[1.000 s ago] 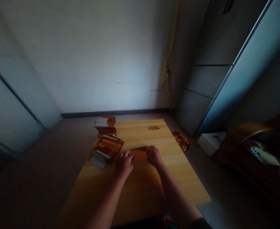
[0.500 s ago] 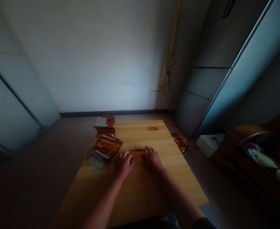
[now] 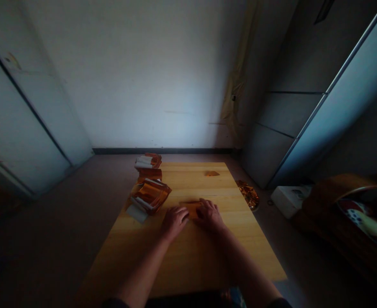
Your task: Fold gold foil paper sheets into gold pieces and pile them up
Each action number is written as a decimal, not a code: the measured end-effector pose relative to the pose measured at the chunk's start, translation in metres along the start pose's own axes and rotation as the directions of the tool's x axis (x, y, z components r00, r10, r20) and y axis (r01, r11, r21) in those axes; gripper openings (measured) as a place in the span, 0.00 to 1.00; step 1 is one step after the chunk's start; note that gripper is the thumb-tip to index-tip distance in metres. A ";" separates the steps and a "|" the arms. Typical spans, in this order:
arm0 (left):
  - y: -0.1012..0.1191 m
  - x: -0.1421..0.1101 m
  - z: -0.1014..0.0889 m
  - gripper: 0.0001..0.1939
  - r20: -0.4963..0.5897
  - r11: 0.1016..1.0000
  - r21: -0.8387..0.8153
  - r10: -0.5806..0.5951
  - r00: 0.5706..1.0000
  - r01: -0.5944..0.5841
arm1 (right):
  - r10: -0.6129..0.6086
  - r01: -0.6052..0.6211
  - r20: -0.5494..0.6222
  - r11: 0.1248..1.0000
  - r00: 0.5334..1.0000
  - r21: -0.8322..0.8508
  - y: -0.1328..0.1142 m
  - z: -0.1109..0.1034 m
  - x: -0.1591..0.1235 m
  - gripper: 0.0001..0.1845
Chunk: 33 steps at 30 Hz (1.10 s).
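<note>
A small folded piece of shiny orange-gold foil paper (image 3: pixel 191 208) lies on a low wooden table (image 3: pixel 188 256). My left hand (image 3: pixel 174 220) rests on its left end, fingers curled down onto it. From the other side, my right hand (image 3: pixel 210 214) presses on its right end with the fingers laid over it. Both hands hide most of the sheet. The room is dim, so fine finger detail is unclear.
Stacks of the same gold foil sheets (image 3: pixel 149 196) with white backs sit at the table's left edge, more (image 3: pixel 148 161) farther back. One small folded piece (image 3: pixel 212 173) lies near the far edge. Crumpled foil (image 3: pixel 247 193) and a white box (image 3: pixel 289 199) are on the floor at right, beside a cabinet.
My two hands have drawn closer together over the foil piece, covering more of it. The camera has shifted slightly to the left.
</note>
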<state>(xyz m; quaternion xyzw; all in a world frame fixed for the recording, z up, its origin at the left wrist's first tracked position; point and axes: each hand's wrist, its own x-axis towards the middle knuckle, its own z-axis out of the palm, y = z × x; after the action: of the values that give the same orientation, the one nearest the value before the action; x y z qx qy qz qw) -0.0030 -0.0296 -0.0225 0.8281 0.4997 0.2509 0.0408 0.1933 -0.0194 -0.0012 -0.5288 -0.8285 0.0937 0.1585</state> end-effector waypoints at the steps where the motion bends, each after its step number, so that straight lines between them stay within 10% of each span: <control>1: 0.000 0.001 0.000 0.12 -0.003 1.000 0.003 0.004 1.000 -0.004 | 0.000 0.000 0.002 1.000 1.000 0.001 -0.001 -0.001 0.000 0.13; 13: 0.005 -0.002 -0.007 0.21 0.017 0.999 -0.044 0.006 1.000 -0.005 | -0.032 0.033 -0.029 0.999 0.999 0.030 -0.002 0.008 -0.011 0.11; 24: 0.007 -0.002 -0.004 0.09 -0.064 0.997 -0.037 0.059 0.996 -0.062 | -0.104 0.096 -0.177 0.994 0.979 -0.051 -0.009 0.018 -0.014 0.07; 33: -0.013 0.002 0.014 0.14 -0.138 0.956 -0.204 -0.242 0.960 0.212 | 0.226 -0.213 -0.094 0.968 0.970 0.132 -0.004 0.016 0.011 0.10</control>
<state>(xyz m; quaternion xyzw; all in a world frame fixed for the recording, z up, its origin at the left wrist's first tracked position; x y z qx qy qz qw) -0.0068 -0.0190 -0.0380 0.7343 0.5676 0.3567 0.1065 0.1794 -0.0107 -0.0133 -0.6109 -0.7479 0.1320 0.2236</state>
